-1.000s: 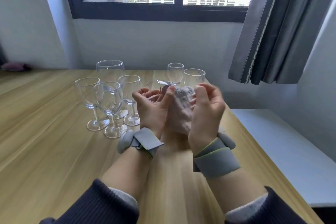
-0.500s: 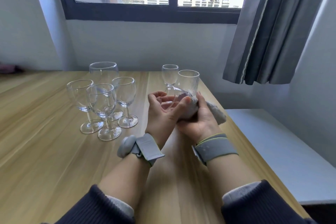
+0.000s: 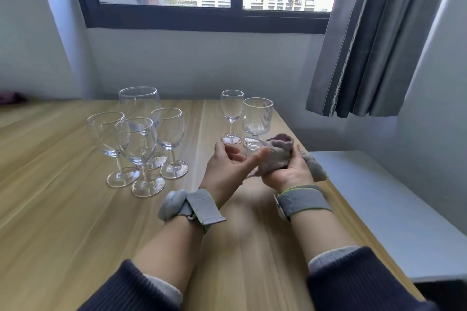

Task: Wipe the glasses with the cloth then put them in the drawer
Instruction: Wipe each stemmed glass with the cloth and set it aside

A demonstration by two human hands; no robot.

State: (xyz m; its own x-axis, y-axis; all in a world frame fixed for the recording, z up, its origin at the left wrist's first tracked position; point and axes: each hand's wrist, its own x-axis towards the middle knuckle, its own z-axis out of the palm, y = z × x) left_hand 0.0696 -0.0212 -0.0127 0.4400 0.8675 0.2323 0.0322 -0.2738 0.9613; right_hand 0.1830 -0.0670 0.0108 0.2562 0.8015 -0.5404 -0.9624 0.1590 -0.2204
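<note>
Nearest, both hands above the table [image 3: 75, 222]: right hand [image 3: 288, 171] curled round a grey cloth [image 3: 279, 154] bunched over a small clear glass [image 3: 249, 150], left hand [image 3: 227, 166] with fingers loosely spread, touching the glass side. Glass mostly hidden, shape hard to tell. Risk: thin glass slipping from cloth, or cracking from too hard squeeze. Just behind, ribbed glass [image 3: 257, 116] and small wine glass [image 3: 232, 111]; easily knocked over by a knuckle. Further left, four wine glasses [image 3: 136, 134] crowded together. No drawer visible.
</note>
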